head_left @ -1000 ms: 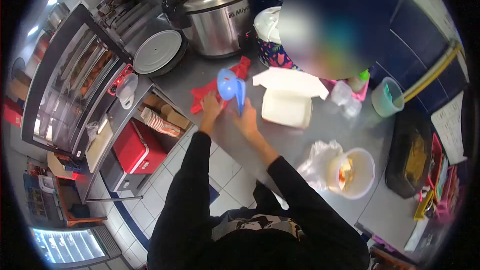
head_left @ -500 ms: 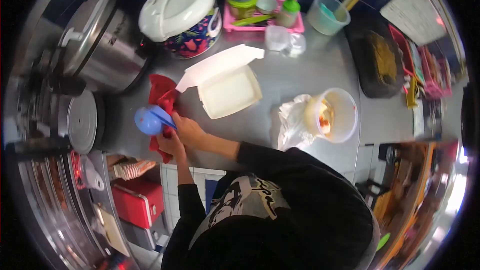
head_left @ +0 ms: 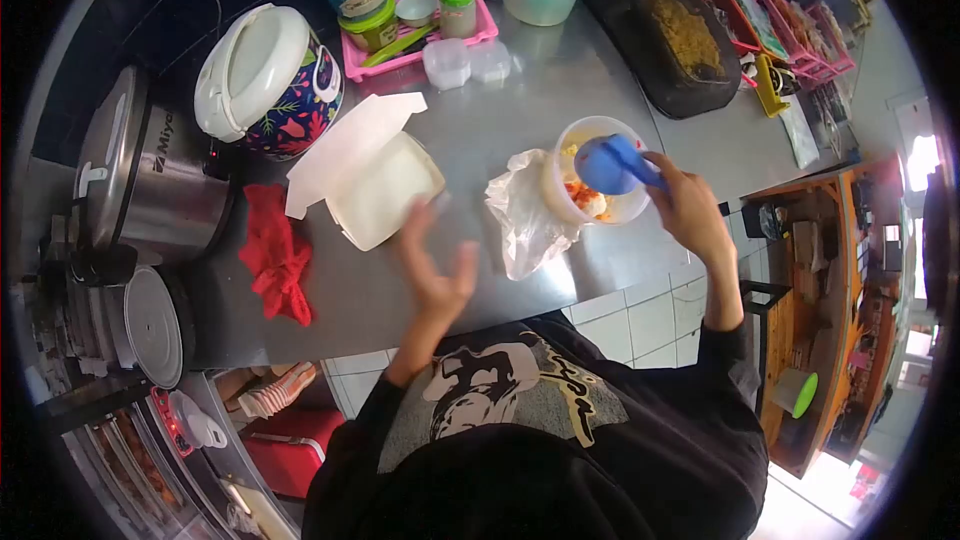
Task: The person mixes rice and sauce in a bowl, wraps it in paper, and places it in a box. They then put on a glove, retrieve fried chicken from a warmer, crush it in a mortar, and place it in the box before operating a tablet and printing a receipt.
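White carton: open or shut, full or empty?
Open, and it looks empty. The carton has its lid swung back, and its inside shows plain white with no food visible.

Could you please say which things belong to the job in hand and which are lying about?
Likely in use: blue scoop, in the right hand; translucent tub it overlaps; open box by the left hand.
Apparently lying about: pink tray, red cooler.

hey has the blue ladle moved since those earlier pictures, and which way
Yes, rightward: the blue ladle, left of the open white box earlier, is now to its right, at the round tub, in the right hand.
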`<action>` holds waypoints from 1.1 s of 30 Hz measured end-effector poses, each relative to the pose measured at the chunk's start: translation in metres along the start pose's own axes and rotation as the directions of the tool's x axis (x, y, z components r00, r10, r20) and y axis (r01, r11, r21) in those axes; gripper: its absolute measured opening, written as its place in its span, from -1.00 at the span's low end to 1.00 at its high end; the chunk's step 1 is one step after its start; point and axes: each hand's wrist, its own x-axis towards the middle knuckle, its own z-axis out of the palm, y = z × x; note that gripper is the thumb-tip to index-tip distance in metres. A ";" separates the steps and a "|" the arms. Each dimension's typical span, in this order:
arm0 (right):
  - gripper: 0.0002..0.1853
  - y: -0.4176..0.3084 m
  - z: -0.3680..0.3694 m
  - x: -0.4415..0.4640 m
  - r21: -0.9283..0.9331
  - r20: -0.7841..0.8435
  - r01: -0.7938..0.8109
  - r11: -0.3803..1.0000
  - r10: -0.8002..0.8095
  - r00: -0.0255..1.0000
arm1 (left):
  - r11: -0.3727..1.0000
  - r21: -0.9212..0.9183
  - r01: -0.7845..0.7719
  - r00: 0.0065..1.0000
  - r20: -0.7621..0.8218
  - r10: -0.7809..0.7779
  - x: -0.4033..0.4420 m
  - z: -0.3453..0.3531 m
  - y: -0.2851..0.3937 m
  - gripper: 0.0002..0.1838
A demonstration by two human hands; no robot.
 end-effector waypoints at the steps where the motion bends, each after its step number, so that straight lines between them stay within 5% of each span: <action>1: -0.64 0.008 0.010 0.011 -0.045 0.045 0.009 0.999 -0.007 0.999 | 0.991 -0.056 -0.124 0.983 0.129 0.131 0.000 0.030 -0.001 -0.12; 6: -0.65 0.035 0.065 0.062 -0.132 0.172 0.257 0.957 -0.234 0.957 | 0.989 -0.111 -0.101 0.963 0.237 0.125 -0.005 0.147 0.009 0.31; 9: -0.71 0.027 0.061 0.069 -0.234 0.260 0.388 0.891 -0.327 0.908 | 0.980 -0.187 0.075 0.970 0.243 -0.028 -0.010 0.183 -0.001 0.46; 15: -0.77 0.051 0.077 0.103 -0.127 0.369 0.586 0.800 -0.510 0.777 | 0.992 -0.118 0.052 0.963 0.270 -0.018 -0.010 0.185 -0.002 0.46; 19: -0.70 0.066 0.015 0.121 0.173 0.429 0.385 0.907 -0.421 0.799 | 0.993 -0.115 0.030 0.971 0.241 -0.001 -0.007 0.188 -0.007 0.44; 23: -0.66 0.060 0.026 0.099 0.033 0.645 0.372 0.928 -0.303 0.701 | 0.981 -0.189 0.033 0.968 0.250 0.016 -0.013 0.194 -0.012 0.46; 28: -0.73 0.052 0.072 0.070 0.005 0.424 0.310 0.951 -0.283 0.860 | 0.980 -0.190 0.065 0.951 0.310 -0.003 -0.010 0.195 -0.018 0.45; 31: -0.73 0.066 0.083 0.094 0.044 0.501 0.279 0.959 -0.263 0.825 | 0.973 -0.222 0.069 0.957 0.291 -0.001 -0.013 0.196 -0.019 0.45; 32: -0.71 0.069 0.073 0.107 0.082 0.612 0.341 0.937 -0.317 0.725 | 0.965 -0.250 0.081 0.962 0.273 -0.010 -0.015 0.198 -0.022 0.45; 33: -0.70 0.069 0.063 0.108 0.094 0.566 0.271 0.958 -0.275 0.777 | 0.956 -0.279 0.091 0.967 0.254 -0.018 -0.013 0.197 -0.024 0.46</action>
